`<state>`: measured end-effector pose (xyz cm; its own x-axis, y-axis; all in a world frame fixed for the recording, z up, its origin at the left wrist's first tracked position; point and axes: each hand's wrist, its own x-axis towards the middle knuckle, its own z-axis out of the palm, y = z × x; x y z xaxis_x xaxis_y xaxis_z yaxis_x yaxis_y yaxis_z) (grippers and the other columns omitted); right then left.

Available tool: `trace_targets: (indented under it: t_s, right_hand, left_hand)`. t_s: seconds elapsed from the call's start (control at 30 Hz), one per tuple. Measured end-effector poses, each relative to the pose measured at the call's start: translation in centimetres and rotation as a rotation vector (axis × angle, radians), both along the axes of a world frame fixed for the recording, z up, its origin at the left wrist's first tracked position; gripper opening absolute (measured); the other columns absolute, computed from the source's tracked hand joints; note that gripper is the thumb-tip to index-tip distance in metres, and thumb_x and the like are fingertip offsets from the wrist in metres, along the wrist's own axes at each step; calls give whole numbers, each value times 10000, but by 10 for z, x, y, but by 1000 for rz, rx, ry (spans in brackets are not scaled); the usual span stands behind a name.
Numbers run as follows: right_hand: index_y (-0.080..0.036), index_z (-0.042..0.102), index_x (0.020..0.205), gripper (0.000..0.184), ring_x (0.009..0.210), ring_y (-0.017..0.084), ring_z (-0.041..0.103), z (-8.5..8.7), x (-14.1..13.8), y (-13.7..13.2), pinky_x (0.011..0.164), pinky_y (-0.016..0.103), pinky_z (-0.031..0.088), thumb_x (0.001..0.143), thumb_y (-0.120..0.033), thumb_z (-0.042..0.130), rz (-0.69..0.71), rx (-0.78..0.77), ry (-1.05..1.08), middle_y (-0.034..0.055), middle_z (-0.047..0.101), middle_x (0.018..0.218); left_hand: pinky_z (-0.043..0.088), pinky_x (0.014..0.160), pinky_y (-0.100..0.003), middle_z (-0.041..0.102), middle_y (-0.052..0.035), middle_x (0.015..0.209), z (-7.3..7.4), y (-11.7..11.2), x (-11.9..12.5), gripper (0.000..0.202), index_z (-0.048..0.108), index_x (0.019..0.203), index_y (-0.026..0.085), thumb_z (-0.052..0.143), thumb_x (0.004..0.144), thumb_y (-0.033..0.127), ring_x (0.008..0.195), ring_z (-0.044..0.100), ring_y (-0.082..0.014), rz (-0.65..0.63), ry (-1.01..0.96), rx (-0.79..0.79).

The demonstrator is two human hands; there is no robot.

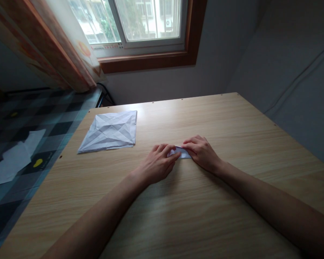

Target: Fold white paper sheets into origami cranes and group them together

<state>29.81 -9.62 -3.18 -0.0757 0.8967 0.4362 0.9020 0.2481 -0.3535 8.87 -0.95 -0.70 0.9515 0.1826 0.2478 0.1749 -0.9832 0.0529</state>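
Observation:
A small folded piece of white paper [184, 153] lies on the wooden tabletop [162, 216], between my two hands. My left hand [162, 160] grips its left end, with thumb and fingers closed on the paper. At the right end, my right hand [201, 151] presses down with bent fingers over the edge. Both hands cover much of the paper, so its full shape is hidden. Farther back on the left rests a stack of creased white paper sheets [110, 130], apart from both hands.
Left of the table is a lower surface with a checked cloth [13, 201], bearing loose white paper pieces [16, 158]. Behind stand a window [151, 21] and a patterned curtain [51, 43]. A cable [299, 75] runs along the right wall.

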Motion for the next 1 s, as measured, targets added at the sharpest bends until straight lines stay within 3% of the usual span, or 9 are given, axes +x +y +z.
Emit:
trace_targets:
  t_s: [0.2, 0.5, 0.67, 0.8, 1.0]
  right_hand:
    - [-228, 736, 1008, 193, 991, 235, 562, -2, 1, -2, 898, 407, 395, 931, -176, 566, 27, 3, -53, 66, 718, 1014]
    - [-192, 725, 932, 184, 960, 240, 573, 3, -2, -6, 869, 392, 426, 924, -151, 546, 27, 30, -111, 84, 713, 993]
    - [-145, 688, 1088, 237, 1016, 254, 606, 4, -8, -8, 915, 420, 477, 939, -156, 505, 71, 95, -109, 123, 701, 1109]
    - [-121, 642, 1212, 313, 1142, 251, 607, 3, -13, -9, 997, 423, 490, 957, -137, 461, 163, 40, -103, 149, 670, 1217]
    - [-141, 665, 1197, 310, 1164, 262, 615, 5, -15, -14, 1027, 434, 493, 940, -116, 494, 141, -9, -133, 149, 672, 1219]
  left_hand:
    - [403, 949, -458, 526, -121, 1325, 0, -2, 0, 321, 611, 1225, 215, 455, 947, 246, 1142, 472, -280, 17, -27, 63]
    - [400, 932, -395, 616, -74, 1276, -3, 0, -1, 311, 577, 1245, 198, 419, 983, 251, 1122, 544, -229, -46, 15, 84]
    - [422, 933, -381, 624, -78, 1279, -2, 0, 0, 315, 574, 1245, 180, 423, 976, 244, 1129, 569, -228, -58, 6, 73]
    - [461, 923, -373, 641, -89, 1261, -2, 1, 0, 322, 567, 1251, 159, 418, 979, 247, 1145, 584, -230, -56, 6, 61]
    - [487, 957, -379, 640, -88, 1269, -4, 3, -3, 299, 589, 1223, 192, 423, 986, 268, 1183, 591, -227, -51, -22, 37]
